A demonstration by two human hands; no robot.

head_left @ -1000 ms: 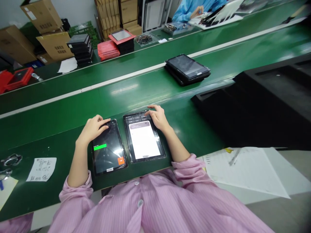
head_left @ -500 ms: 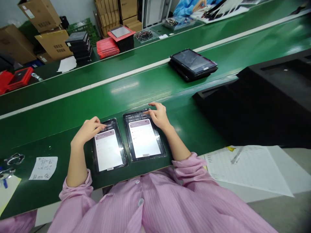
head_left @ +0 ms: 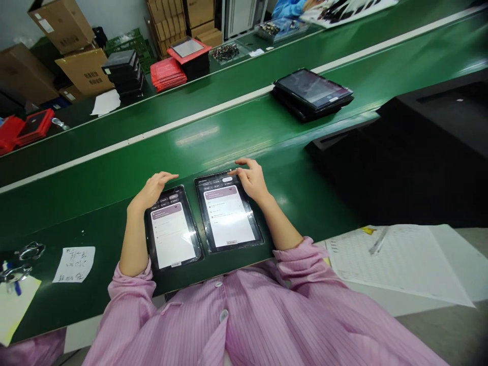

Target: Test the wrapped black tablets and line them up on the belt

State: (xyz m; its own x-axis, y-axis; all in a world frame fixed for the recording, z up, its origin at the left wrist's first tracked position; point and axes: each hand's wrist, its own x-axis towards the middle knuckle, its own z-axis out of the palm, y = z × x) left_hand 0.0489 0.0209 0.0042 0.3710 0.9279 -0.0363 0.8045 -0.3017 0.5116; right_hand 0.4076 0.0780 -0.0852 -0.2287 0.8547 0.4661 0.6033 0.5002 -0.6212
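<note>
Left tablet (head_left: 173,234): I see it lying flat near the close edge of the desk (head_left: 102,234), its lit screen showing a white page under a mauve banner.
Right tablet (head_left: 229,213): just beside the first, with a narrow green gap between; its page is similar, and one pale button glows at the top right.
Left hand (head_left: 151,190): over the left tablet's upper left corner, fingers stretched out and gripping nothing, tips past the top edge; I cannot tell if it touches the glass.
Right hand (head_left: 251,179): at the right tablet's upper right corner, fingers apart and nothing held; one tip is by the pale button, but I cannot tell whether it presses.
Left side: I have a handwritten note (head_left: 74,264) and, farther out, yellow paper (head_left: 17,305).
Right side: printed sheets (head_left: 404,267) with a pen (head_left: 378,241) on them, near a large black block (head_left: 362,178).
Beyond: a pile of dark tablets (head_left: 314,89).
Far side: red pile (head_left: 168,76), cardboard boxes (head_left: 82,71) and, at the top, a co-worker's blue sleeve (head_left: 287,9).
</note>
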